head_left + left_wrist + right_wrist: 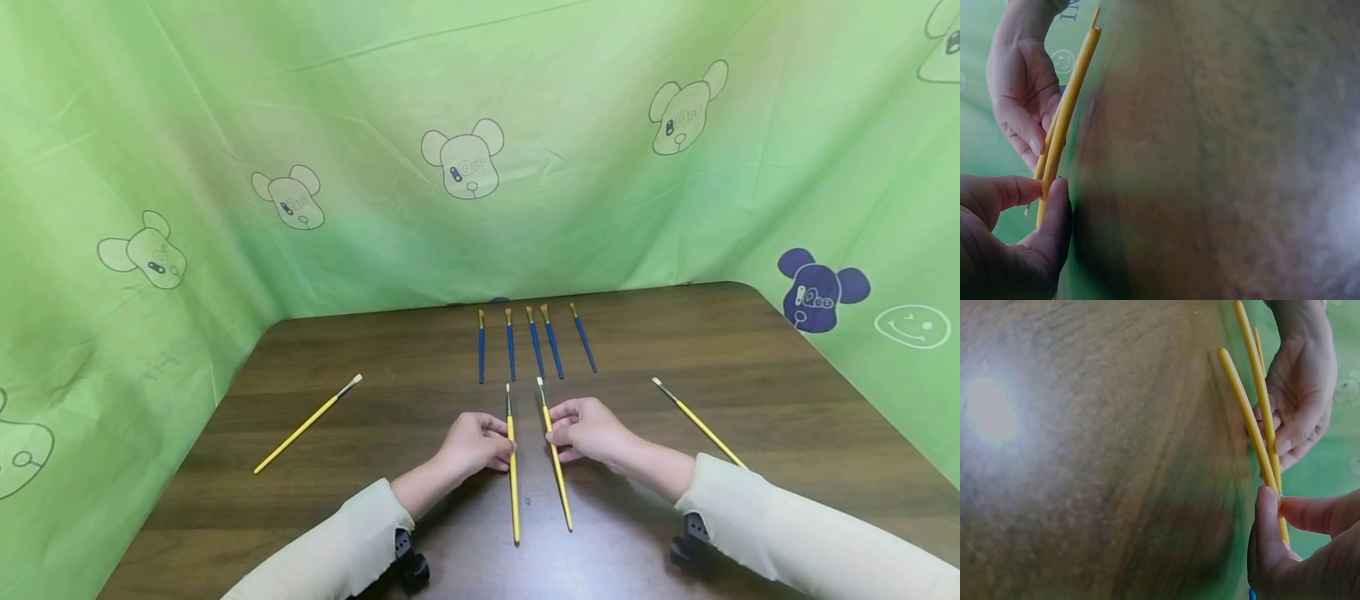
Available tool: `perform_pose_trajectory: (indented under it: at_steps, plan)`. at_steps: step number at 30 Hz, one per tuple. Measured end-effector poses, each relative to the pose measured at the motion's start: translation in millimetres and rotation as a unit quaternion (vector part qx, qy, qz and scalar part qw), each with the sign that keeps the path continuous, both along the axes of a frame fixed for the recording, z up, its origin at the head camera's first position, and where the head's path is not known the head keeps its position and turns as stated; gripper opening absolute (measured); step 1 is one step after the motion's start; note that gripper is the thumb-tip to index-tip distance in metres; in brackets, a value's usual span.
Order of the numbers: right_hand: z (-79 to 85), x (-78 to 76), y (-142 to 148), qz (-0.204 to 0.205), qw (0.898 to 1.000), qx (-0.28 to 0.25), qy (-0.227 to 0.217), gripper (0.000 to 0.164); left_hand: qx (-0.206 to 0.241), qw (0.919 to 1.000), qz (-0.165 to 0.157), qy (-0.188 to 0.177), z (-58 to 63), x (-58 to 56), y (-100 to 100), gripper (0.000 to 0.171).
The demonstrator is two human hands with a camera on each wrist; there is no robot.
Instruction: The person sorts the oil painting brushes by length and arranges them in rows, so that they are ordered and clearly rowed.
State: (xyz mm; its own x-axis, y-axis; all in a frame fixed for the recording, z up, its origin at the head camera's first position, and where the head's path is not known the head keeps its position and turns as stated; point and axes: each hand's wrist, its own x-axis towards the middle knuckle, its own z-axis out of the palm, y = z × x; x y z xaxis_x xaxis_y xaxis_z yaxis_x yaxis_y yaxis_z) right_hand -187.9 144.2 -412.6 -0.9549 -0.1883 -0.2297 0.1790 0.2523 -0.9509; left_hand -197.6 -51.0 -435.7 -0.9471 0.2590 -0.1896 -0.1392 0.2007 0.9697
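Two yellow-handled paintbrushes are held side by side near the middle of the table, bristles pointing away from me. My left hand (474,443) pinches the left paintbrush (514,492) between thumb and fingers, partway along its handle. With thumb and fingertips, my right hand (588,431) grips the right paintbrush (561,487), whose handle slants slightly. A narrow gap separates the two brushes in the head view. In the left wrist view, the left hand's thumb and finger close on the yellow handle (1066,112); the right wrist view shows the right hand's pinch on its handle (1241,400).
Several blue-handled paintbrushes (534,342) lie in a row at the back of the brown table (405,350). One yellow paintbrush (300,432) lies at the left, another (705,429) at the right, partly behind the right sleeve. A green curtain (360,108) hangs around the table.
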Motion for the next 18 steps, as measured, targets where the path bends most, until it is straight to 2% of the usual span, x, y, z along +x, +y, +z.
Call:
perform_pose_trajectory:
  at_steps: [7,18]
  plan:
    - [-4.6,0.3,-2.0,-0.005,1.000,0.020,0.014,0.033,-0.035,0.9992,-0.007,0.017,-1.2,-2.1,1.5,0.017]
    - [-12.7,0.4,-3.9,-0.027,0.998,0.047,0.042,0.030,-0.059,0.9975,-0.004,0.037,-3.3,-3.5,4.4,0.018]
